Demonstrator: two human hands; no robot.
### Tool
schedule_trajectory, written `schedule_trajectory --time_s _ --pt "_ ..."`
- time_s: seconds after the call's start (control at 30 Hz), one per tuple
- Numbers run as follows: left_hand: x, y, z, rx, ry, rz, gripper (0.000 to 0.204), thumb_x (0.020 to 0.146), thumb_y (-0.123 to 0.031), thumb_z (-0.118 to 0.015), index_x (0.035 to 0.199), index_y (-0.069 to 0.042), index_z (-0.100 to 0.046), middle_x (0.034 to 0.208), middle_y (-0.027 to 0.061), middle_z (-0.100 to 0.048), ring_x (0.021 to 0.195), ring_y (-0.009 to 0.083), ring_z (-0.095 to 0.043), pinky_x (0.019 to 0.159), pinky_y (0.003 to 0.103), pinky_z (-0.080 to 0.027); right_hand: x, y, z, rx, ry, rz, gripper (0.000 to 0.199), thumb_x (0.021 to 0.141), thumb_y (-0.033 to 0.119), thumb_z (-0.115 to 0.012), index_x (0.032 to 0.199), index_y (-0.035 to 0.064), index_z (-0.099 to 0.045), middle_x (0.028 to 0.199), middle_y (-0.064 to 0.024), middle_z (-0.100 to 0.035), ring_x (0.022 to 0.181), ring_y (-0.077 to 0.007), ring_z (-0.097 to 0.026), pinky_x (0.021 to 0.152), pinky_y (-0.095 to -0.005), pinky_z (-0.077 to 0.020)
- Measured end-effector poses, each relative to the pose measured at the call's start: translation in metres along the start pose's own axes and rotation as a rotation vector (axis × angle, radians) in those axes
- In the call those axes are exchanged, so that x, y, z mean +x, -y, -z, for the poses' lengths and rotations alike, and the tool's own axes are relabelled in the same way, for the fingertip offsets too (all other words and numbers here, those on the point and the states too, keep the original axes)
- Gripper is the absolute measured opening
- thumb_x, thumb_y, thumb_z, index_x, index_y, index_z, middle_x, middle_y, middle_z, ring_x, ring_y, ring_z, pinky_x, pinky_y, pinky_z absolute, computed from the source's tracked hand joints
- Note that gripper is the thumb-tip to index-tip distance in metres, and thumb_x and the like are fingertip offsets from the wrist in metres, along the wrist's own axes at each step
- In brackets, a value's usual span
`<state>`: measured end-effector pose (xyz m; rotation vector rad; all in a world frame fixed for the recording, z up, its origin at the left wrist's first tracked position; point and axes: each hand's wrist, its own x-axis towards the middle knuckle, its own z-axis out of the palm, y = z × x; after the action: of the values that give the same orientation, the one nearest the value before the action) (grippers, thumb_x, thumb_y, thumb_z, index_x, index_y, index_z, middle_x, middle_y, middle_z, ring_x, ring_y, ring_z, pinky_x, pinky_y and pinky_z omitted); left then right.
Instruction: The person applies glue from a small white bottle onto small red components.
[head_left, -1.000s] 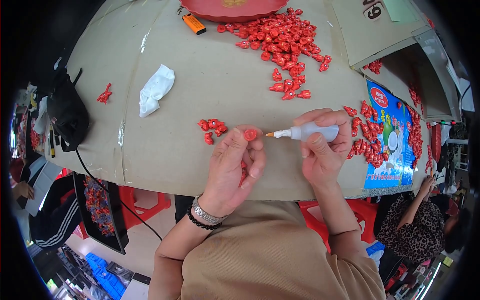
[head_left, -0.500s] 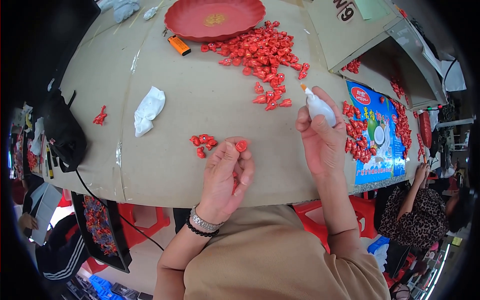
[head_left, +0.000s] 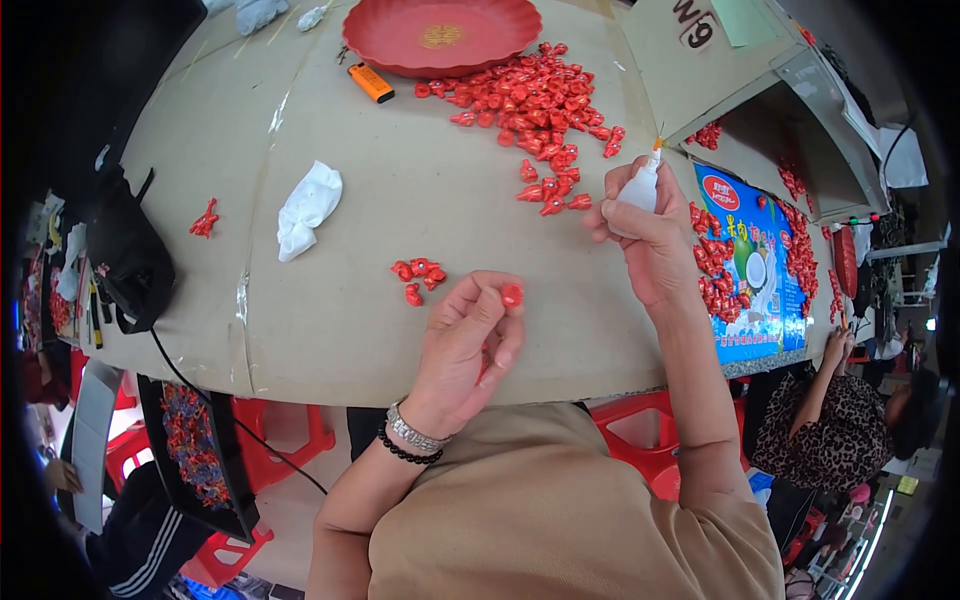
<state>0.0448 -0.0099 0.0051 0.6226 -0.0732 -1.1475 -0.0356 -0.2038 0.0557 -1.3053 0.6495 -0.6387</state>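
Between the thumb and fingertips of my left hand is a small red plastic piece, its round end up. More red shows against the curled lower fingers, mostly hidden. My right hand is closed around a small white squeeze bottle with an orange collar and a thin needle tip that points up and away. The bottle is apart from the red piece. Just beyond my left hand lies a little group of red pieces. A large pile of similar red pieces spreads across the far middle of the table.
Behind the pile stands a red scalloped tray, with an orange lighter beside it. A crumpled white tissue lies to the left. On the right, red pieces cover part of a blue printed sheet near a grey box. A co-worker sits at far right.
My right hand has tipped the bottle, so its needle tip now points up and right instead of up and left. My left hand keeps its pinch, slightly shifted right in view.
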Motion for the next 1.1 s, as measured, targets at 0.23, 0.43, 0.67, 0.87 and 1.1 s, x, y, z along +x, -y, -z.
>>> schedule_trajectory --time_s 0.23,0.43,0.67,0.87,1.1 --pt "-0.018 0.005 -0.008 0.008 0.334 0.215 0.021 0.098 -0.022 -0.050 0.105 -0.003 -0.055 0.084 -0.0003 -0.055 0.049 0.0040 -0.042 0.038 0.018 -0.026 -0.007 -0.015 -0.051 -0.399 0.397 -0.019 0.030 0.068 -0.002 -0.070 0.092 0.0054 -0.052 0.076 -0.0005 -0.052 0.062 -0.0127 -0.054 0.055 -0.0286 -0.0469" --pt "-0.029 0.002 -0.021 0.083 0.523 0.379 0.022 0.097 -0.023 -0.051 0.104 -0.003 -0.055 0.077 -0.0002 -0.052 0.047 0.0039 -0.040 0.039 0.019 -0.025 -0.003 -0.036 -0.082 -0.765 0.705 0.459 0.023 0.064 0.000 -0.072 0.085 0.0070 -0.065 0.082 -0.0041 -0.058 0.074 -0.0207 -0.058 0.064 -0.0327 -0.0455" --pt "-0.029 -0.004 -0.013 -0.016 0.433 0.308 0.025 0.096 -0.026 -0.052 0.105 -0.003 -0.055 0.075 -0.0007 -0.053 0.046 0.0044 -0.039 0.038 0.019 -0.026 -0.009 -0.040 -0.081 -1.128 0.616 0.549 0.014 0.071 0.004 -0.069 0.084 0.0085 -0.066 0.083 -0.0045 -0.058 0.073 -0.0247 -0.058 0.060 -0.0334 -0.0459" --pt "-0.021 -0.004 -0.005 -0.052 0.252 0.119 0.024 0.096 -0.024 -0.052 0.107 -0.003 -0.055 0.089 0.0021 -0.057 0.048 0.0048 -0.042 0.037 0.018 -0.027 0.000 -0.038 -0.039 -0.801 0.380 0.586 0.015 0.074 0.003 -0.067 0.088 0.0052 -0.064 0.080 -0.0058 -0.059 0.064 -0.0151 -0.058 0.053 -0.0282 -0.0447" --pt "-0.017 -0.005 -0.011 0.134 0.015 -0.029 0.017 0.095 -0.014 -0.054 0.107 -0.002 -0.056 0.091 0.0026 -0.060 0.050 0.0040 -0.044 0.039 0.017 -0.028 -0.025 -0.015 -0.026 -0.188 0.153 -0.044 0.012 0.080 0.003 -0.065 0.092 0.0014 -0.062 0.073 -0.0062 -0.061 0.049 -0.0101 -0.054 0.043 -0.0232 -0.0432"
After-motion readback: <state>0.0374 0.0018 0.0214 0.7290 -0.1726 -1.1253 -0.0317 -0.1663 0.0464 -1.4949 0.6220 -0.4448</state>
